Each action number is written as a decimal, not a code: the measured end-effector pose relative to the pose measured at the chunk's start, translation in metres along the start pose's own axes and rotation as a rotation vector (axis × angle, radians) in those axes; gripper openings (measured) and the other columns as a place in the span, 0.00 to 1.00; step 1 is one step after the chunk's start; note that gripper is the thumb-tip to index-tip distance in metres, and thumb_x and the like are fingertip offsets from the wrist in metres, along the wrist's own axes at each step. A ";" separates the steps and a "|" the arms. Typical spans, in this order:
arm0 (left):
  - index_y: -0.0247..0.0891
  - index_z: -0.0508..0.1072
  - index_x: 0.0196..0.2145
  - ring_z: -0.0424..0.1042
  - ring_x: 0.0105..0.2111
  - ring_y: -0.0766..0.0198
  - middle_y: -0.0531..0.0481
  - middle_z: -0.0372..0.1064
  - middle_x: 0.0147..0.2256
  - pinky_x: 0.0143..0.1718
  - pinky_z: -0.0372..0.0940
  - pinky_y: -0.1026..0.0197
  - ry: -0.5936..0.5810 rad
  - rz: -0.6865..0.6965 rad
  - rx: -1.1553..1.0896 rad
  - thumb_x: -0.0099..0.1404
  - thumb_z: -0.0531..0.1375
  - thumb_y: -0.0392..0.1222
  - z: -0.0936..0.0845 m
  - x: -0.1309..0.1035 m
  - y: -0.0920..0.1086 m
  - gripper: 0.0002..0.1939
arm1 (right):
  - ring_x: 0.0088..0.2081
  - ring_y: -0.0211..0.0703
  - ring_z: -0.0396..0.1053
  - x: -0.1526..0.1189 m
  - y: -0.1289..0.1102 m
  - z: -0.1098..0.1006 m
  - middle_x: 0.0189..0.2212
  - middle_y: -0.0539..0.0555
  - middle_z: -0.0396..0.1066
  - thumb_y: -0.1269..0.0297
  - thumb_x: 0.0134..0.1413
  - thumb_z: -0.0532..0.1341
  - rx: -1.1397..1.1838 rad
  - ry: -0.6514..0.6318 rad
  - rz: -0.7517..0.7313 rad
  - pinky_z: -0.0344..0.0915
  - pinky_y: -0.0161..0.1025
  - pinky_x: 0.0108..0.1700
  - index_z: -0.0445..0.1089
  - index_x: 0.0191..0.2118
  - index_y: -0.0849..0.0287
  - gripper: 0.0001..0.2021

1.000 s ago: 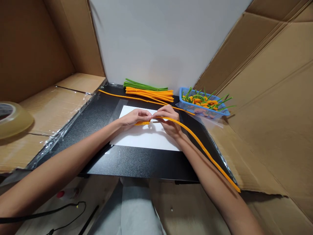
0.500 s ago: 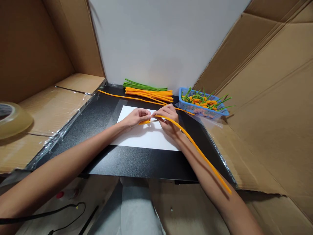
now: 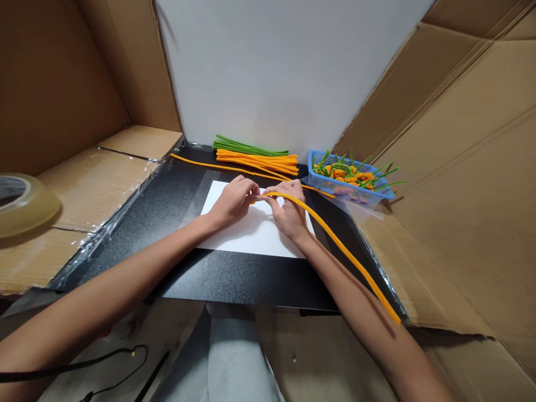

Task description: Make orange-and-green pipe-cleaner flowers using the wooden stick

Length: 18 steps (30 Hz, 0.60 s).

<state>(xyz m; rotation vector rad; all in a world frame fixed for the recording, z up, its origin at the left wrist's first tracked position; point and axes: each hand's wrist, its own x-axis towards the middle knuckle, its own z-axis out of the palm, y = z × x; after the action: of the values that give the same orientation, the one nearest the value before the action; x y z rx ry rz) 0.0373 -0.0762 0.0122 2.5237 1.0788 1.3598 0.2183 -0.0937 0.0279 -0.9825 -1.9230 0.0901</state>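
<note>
Over a white sheet (image 3: 251, 233), my left hand (image 3: 237, 202) is closed on a small coiled orange piece (image 3: 252, 202), mostly hidden by its fingers. Close on its right, my right hand (image 3: 288, 207) pinches a long orange pipe cleaner (image 3: 330, 229) near its end. That strip arches over the right hand and runs down along the right forearm. The two hands' fingertips nearly meet. A thin stick seen between them before is now hidden.
Behind the sheet lie green pipe cleaners (image 3: 251, 147), orange ones (image 3: 259, 160) and a long loose orange strand (image 3: 209, 164). A blue basket (image 3: 349, 190) of orange and green pieces stands back right. A tape roll (image 3: 46, 206) lies left; cardboard walls flank the black table (image 3: 234, 279).
My left hand has turned and risen slightly, covering more of the coiled piece. My right hand's fingers have shifted, and the long strip's free end has moved a little up and right.
</note>
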 end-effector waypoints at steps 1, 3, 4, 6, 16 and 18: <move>0.37 0.67 0.32 0.63 0.34 0.59 0.45 0.70 0.32 0.35 0.59 0.58 -0.001 0.063 0.061 0.69 0.53 0.34 0.000 0.000 -0.001 0.07 | 0.39 0.51 0.61 0.000 0.000 0.001 0.28 0.54 0.73 0.66 0.60 0.64 0.003 0.005 0.015 0.58 0.50 0.44 0.76 0.32 0.54 0.05; 0.36 0.68 0.33 0.63 0.34 0.58 0.44 0.70 0.32 0.36 0.60 0.57 -0.029 0.194 0.195 0.70 0.51 0.31 -0.002 0.002 -0.003 0.10 | 0.38 0.51 0.62 -0.001 0.000 0.004 0.28 0.54 0.73 0.68 0.58 0.64 0.016 0.016 0.056 0.60 0.48 0.43 0.76 0.32 0.55 0.05; 0.36 0.68 0.33 0.63 0.34 0.57 0.43 0.70 0.32 0.36 0.60 0.56 -0.049 0.258 0.270 0.71 0.49 0.30 -0.003 0.003 -0.003 0.11 | 0.38 0.50 0.62 -0.001 0.001 0.005 0.28 0.54 0.73 0.68 0.57 0.64 0.026 0.016 0.085 0.61 0.48 0.43 0.77 0.32 0.55 0.04; 0.34 0.69 0.32 0.63 0.33 0.57 0.43 0.69 0.31 0.36 0.60 0.55 -0.090 0.364 0.415 0.72 0.47 0.30 -0.004 0.004 -0.004 0.14 | 0.38 0.50 0.63 -0.002 0.001 0.008 0.28 0.54 0.73 0.69 0.55 0.65 0.048 0.005 0.160 0.62 0.46 0.43 0.77 0.31 0.56 0.04; 0.34 0.71 0.34 0.66 0.34 0.58 0.44 0.72 0.32 0.36 0.62 0.57 -0.126 0.263 0.325 0.71 0.51 0.31 0.002 -0.001 -0.007 0.11 | 0.32 0.46 0.67 0.000 0.007 0.013 0.27 0.55 0.75 0.65 0.49 0.67 0.110 -0.074 0.489 0.61 0.42 0.37 0.79 0.31 0.61 0.05; 0.34 0.72 0.37 0.67 0.37 0.58 0.44 0.74 0.34 0.37 0.63 0.58 -0.069 0.081 0.135 0.70 0.56 0.38 0.002 -0.003 -0.009 0.07 | 0.34 0.47 0.67 0.000 0.011 0.011 0.28 0.55 0.75 0.65 0.49 0.67 0.095 -0.049 0.427 0.61 0.42 0.39 0.79 0.31 0.60 0.05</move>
<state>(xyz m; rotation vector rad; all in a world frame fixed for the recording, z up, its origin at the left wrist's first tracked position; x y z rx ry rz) 0.0326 -0.0705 0.0052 2.7167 1.1017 1.2471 0.2163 -0.0821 0.0170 -1.3214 -1.7070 0.4506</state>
